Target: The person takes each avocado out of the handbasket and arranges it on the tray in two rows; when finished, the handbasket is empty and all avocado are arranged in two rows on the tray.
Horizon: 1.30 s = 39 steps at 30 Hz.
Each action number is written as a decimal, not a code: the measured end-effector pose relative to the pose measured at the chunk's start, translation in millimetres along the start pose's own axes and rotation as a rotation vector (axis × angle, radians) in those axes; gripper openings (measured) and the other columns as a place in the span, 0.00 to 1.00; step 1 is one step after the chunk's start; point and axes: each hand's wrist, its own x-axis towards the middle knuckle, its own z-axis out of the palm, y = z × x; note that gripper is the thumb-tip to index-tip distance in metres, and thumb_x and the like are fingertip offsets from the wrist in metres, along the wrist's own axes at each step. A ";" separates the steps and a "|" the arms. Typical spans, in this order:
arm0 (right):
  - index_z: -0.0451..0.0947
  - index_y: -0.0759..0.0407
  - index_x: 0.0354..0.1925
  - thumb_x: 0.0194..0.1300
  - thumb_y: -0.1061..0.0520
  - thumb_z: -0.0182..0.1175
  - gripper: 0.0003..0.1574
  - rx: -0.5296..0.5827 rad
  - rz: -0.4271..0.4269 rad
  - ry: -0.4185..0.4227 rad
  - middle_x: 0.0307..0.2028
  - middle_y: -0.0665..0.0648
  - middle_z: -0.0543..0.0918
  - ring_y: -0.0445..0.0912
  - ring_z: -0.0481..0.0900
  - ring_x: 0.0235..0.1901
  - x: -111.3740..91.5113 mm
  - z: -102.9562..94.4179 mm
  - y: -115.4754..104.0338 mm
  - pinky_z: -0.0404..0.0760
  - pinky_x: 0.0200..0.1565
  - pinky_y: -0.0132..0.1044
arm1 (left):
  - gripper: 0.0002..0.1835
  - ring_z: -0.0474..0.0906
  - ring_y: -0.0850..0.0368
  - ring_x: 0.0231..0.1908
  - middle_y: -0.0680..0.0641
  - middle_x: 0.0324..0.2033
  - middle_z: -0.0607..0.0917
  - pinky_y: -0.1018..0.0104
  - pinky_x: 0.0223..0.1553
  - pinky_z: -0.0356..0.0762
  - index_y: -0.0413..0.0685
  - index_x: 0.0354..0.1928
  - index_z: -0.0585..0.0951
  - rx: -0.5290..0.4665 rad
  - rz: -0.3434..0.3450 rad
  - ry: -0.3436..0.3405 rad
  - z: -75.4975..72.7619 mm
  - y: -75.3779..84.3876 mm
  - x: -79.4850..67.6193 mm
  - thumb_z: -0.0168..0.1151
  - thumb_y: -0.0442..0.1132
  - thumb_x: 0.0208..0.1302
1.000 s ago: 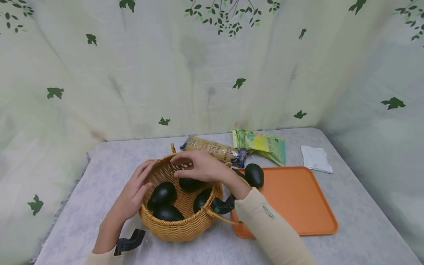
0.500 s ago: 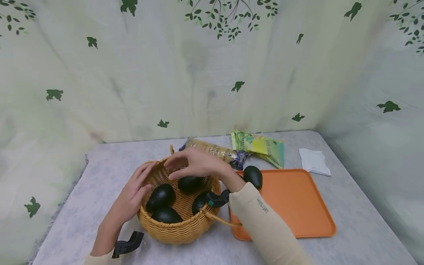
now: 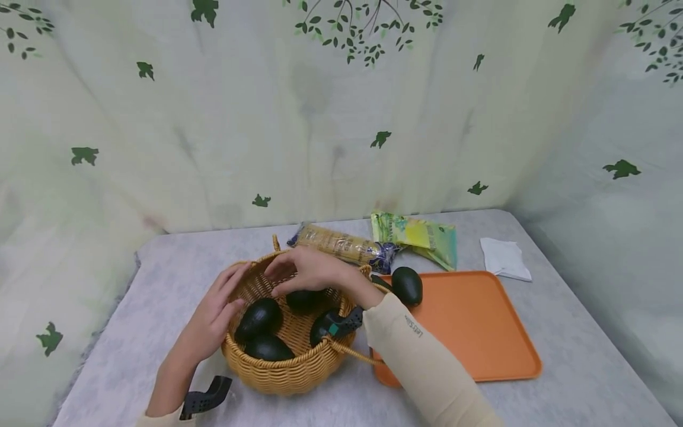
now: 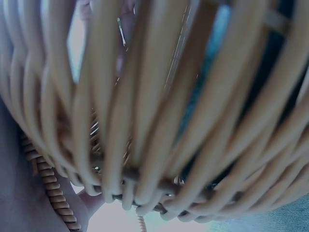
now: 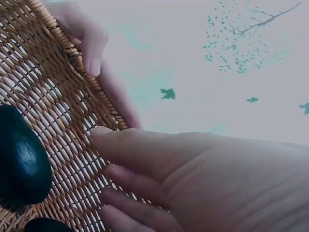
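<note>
A round wicker basket [image 3: 283, 376] stands on the table, holding several dark green avocados [image 3: 261, 317]. My left hand [image 3: 216, 314] grips its left rim; in the right wrist view the left thumb [image 5: 94, 58] hooks over the woven edge. Inside the far part of the basket hovers my right hand [image 3: 309, 270], palm down and fingers loosely bent with nothing between them. One avocado [image 3: 306, 300] lies just below that hand, partly covered by it. Wicker strands [image 4: 145, 121] fill the left wrist view, so the left fingers are mostly hidden there.
Right of the basket lies an orange tray [image 3: 469, 332], with an avocado [image 3: 407, 286] at its far left corner and another partly hidden beside it. Behind are a long clear-wrapped pack [image 3: 341, 243], green-yellow packets [image 3: 418, 237] and a white folded tissue [image 3: 504, 259].
My right hand has shifted slightly left over the basket and dipped a little. The left hand stays on the rim, and the avocados keep their places.
</note>
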 end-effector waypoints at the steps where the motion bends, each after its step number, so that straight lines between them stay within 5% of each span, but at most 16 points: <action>1: 0.81 0.58 0.63 0.68 0.50 0.70 0.29 -0.031 0.006 -0.001 0.58 0.53 0.85 0.40 0.83 0.55 1.0 1.0 0.2 0.78 0.54 0.27 | 0.32 0.60 0.63 0.71 0.40 0.73 0.66 0.88 0.64 0.50 0.45 0.79 0.62 0.002 -0.003 0.002 0.1 0.2 -0.7 0.50 0.27 0.75; 19: 0.81 0.56 0.63 0.67 0.48 0.70 0.29 -0.148 0.115 -0.020 0.59 0.52 0.85 0.43 0.82 0.56 13.5 7.2 -1.4 0.78 0.57 0.33 | 0.33 0.58 0.70 0.70 0.39 0.73 0.67 0.88 0.64 0.51 0.43 0.78 0.63 -0.011 0.058 0.023 -2.1 2.5 0.0 0.52 0.25 0.73; 24: 0.82 0.55 0.63 0.67 0.47 0.70 0.29 -0.194 0.139 -0.084 0.57 0.51 0.86 0.42 0.83 0.53 20.3 3.6 -11.2 0.78 0.54 0.32 | 0.33 0.58 0.72 0.70 0.39 0.73 0.67 0.88 0.65 0.51 0.42 0.78 0.63 -0.018 0.062 0.031 -1.3 1.9 -0.9 0.52 0.24 0.72; 39: 0.81 0.54 0.64 0.66 0.48 0.71 0.31 -0.174 0.133 -0.097 0.59 0.51 0.85 0.43 0.82 0.58 18.2 6.5 -3.4 0.78 0.57 0.32 | 0.34 0.59 0.69 0.71 0.39 0.72 0.67 0.87 0.65 0.51 0.42 0.78 0.63 -0.015 0.071 0.037 -1.7 3.4 -2.4 0.52 0.24 0.72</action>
